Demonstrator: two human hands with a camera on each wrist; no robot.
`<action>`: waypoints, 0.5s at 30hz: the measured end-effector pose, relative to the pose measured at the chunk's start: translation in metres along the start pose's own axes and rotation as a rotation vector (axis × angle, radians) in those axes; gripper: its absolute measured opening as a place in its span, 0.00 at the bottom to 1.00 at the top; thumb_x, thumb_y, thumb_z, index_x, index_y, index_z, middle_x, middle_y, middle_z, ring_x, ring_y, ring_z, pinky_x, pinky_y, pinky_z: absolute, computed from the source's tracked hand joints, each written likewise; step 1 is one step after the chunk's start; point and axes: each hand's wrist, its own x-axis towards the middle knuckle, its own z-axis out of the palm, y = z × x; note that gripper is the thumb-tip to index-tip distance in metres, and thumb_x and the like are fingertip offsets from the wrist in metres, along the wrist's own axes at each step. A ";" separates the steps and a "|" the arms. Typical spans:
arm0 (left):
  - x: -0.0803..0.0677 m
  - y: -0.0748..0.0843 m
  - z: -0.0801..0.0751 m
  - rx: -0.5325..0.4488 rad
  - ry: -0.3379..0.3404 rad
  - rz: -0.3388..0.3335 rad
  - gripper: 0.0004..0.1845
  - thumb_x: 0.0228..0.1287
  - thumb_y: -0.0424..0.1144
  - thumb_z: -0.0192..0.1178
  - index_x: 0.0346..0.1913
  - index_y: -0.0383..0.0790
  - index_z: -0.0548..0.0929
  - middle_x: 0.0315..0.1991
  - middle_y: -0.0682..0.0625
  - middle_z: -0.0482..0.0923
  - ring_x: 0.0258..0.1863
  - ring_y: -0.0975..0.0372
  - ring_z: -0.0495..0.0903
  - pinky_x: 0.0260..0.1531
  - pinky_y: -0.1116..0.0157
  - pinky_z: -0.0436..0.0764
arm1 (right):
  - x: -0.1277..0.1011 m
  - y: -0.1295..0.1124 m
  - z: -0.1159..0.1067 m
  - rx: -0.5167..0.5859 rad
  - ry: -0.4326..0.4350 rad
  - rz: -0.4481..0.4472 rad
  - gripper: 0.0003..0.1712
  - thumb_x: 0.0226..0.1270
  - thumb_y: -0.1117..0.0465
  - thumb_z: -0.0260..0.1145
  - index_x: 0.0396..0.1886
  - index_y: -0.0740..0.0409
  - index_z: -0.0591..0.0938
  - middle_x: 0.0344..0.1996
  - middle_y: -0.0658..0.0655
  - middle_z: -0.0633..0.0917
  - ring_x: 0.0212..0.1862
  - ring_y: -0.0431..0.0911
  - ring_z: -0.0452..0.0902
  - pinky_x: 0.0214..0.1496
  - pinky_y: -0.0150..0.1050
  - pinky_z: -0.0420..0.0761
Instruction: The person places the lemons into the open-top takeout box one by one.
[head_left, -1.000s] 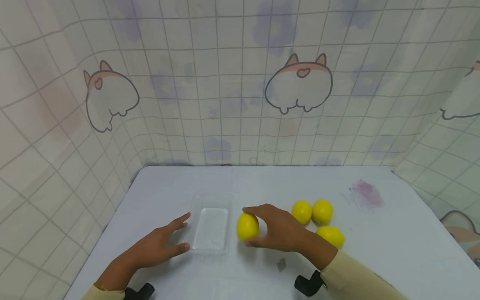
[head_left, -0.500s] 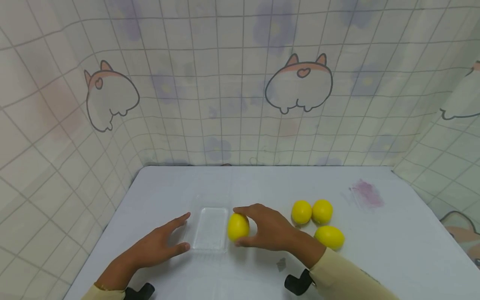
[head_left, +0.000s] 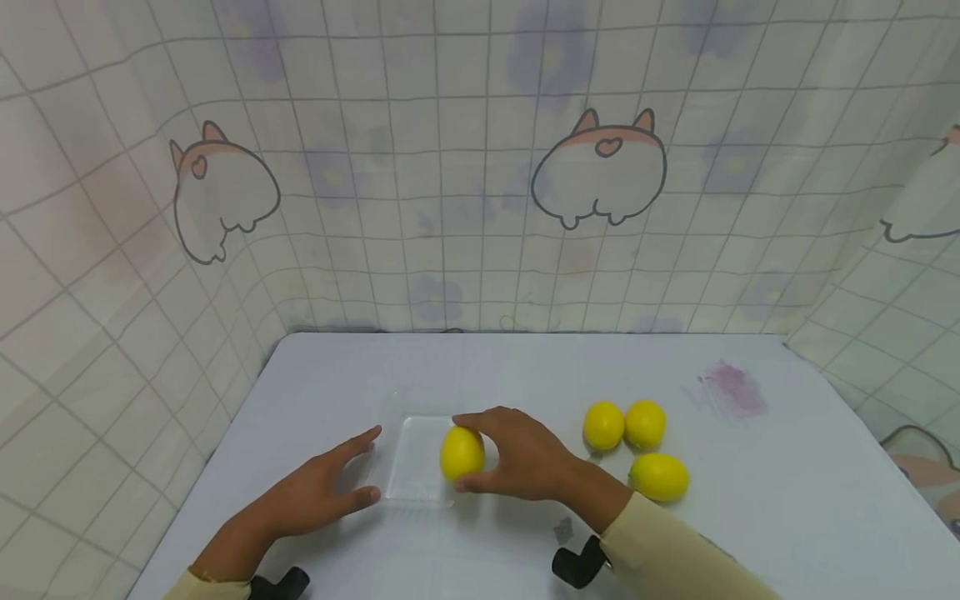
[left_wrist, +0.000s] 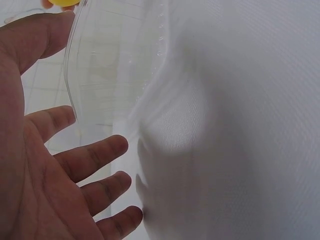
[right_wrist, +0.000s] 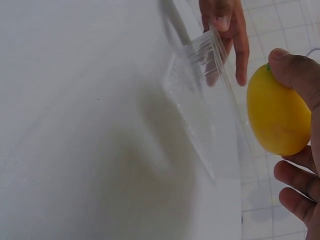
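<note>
My right hand [head_left: 528, 458] pinches a yellow lemon [head_left: 461, 454] between thumb and fingers. In the head view the lemon overlaps the right side of a clear plastic container [head_left: 414, 467]. The right wrist view shows the lemon [right_wrist: 277, 112] raised to about the height of the container's rim, its green stem end by the thumb. My left hand [head_left: 318, 496] is at the container's left side, fingers spread and relaxed. Seen from the left wrist, the thumb and forefinger of that hand [left_wrist: 45, 170] are right at the clear wall [left_wrist: 115, 75].
To the right on the white table [head_left: 757, 517] lie three more lemons: two side by side at the back, one [head_left: 603, 426] beside another [head_left: 645, 424], and a third [head_left: 659, 477] in front. A patterned curtain [head_left: 480, 208] hangs behind the table.
My right hand has carried the lemon leftward, from beside the container to over its right side. The left hand and the container have stayed put.
</note>
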 end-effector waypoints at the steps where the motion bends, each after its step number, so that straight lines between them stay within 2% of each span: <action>1: 0.000 0.000 0.000 0.001 0.001 -0.002 0.49 0.61 0.68 0.65 0.82 0.58 0.58 0.76 0.46 0.65 0.75 0.44 0.62 0.67 0.35 0.65 | 0.001 -0.001 0.000 -0.002 0.002 -0.004 0.48 0.56 0.32 0.75 0.75 0.40 0.72 0.66 0.43 0.78 0.66 0.44 0.73 0.68 0.48 0.74; 15: 0.001 -0.001 -0.001 -0.008 0.000 0.009 0.48 0.63 0.67 0.65 0.82 0.57 0.59 0.78 0.46 0.62 0.75 0.45 0.62 0.69 0.37 0.64 | 0.016 -0.010 0.004 -0.009 0.000 -0.029 0.48 0.57 0.32 0.75 0.74 0.43 0.74 0.66 0.45 0.78 0.66 0.46 0.73 0.70 0.49 0.73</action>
